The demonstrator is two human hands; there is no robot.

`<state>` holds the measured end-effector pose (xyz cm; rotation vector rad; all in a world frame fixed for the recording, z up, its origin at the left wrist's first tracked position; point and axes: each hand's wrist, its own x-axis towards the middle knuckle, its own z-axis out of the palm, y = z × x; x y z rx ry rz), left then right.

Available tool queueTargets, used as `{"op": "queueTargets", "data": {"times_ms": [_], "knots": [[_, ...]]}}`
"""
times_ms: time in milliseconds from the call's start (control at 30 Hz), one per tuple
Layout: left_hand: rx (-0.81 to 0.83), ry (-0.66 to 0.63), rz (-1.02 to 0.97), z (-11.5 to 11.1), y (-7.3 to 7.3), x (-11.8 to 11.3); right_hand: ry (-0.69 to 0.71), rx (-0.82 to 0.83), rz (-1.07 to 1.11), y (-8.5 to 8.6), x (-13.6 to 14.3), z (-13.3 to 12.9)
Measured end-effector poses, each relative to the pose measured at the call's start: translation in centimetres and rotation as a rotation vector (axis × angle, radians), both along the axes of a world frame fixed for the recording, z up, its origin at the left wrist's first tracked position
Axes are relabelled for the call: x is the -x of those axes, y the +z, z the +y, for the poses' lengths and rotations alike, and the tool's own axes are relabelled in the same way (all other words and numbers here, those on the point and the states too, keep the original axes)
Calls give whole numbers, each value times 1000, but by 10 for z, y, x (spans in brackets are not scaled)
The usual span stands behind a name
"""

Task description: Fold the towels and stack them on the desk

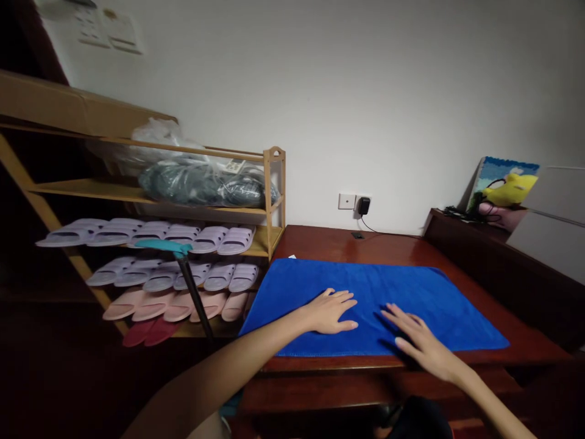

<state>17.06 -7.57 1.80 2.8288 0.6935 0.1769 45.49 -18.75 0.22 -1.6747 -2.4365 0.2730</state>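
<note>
One big pale wall (311,103) is at the back. A tall wooden shoe rack (269,201) is on the left, with rows of purple, pink and red slippers (196,235) on it. A shiny red-brown desk (315,241) is next to it, right in front of the person. On top of the desk is a blue cloth (406,280), spread out almost flat, with a few soft bumps in it. It is longer than it is wide, and its long way goes from left to right. The near long side is close to the front edge of the desk, and most of the cloth is past the hands, toward the wall. The middle of the cloth is in the gap between the two hands, so it is to the right of one and to the left of the other, and both look about as near to it. The left hand (329,312) is palm down on the cloth, with its fingers spread wide and the thumb out. It has hold of nothing. The right hand (423,341) is by the near side, with its fingers long and loose, pointing in and away over the cloth. It has hold of nothing too, and I can't tell if it presses down. A little black plug (364,206) is in the wall behind.
</note>
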Motion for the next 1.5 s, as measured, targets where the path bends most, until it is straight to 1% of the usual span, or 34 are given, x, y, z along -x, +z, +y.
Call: {"op": "queueTargets", "data": {"times_ms": [33, 133, 167, 200, 267, 333, 433, 500, 600, 667, 733, 833, 900, 1000, 1067, 1133, 1233, 1333, 1500], "knots": [[-11, 11, -27, 0, -1, -3, -99, -49, -11, -4, -18, 3], [-14, 5, -76, 0, -6, -11, -502, -202, -88, -27, -83, 17], [0, -9, -64, 1, -8, -13, -603, -209, -118, -36, -105, 20], [18, -23, -43, 1, -10, -14, -673, -178, -139, -44, -125, 22], [51, -49, 1, 2, -13, -16, -710, -92, -160, -55, -158, 23], [57, -66, 0, 2, -13, -16, -694, -77, -159, -60, -180, 20], [47, -83, -45, -2, -12, -18, -728, -125, -166, -62, -201, 14], [45, -100, -43, -6, -13, -19, -753, -85, -188, -66, -211, 12], [41, -117, -17, -10, -16, -20, -714, -32, -233, -76, -222, 8], [34, -113, -16, -10, -17, -20, -680, -45, -260, -83, -227, 6], [32, -110, -17, -9, -18, -20, -678, -51, -265, -88, -229, 5], [36, -109, -16, -9, -18, -20, -720, -27, -226, -88, -230, 5], [35, -110, -17, -9, -17, -21, -755, 1, -194, -81, -229, 9], [39, -117, -17, -10, -15, -21, -804, -36, -166, -62, -222, 25], [48, -122, -11, -11, -13, -21, -815, -92, -152, -51, -213, 44], [56, -118, 2, -12, -11, -20, -799, -94, -137, -44, -205, 64], [58, -105, 13, -15, -9, -20, -792, -22, -117, -44, -197, 90], [61, -104, 2, -18, -5, -18, -809, 24, -104, -46, -198, 106], [76, -105, -10, -22, -1, -17, -824, -37, -93, -45, -202, 130]]}}
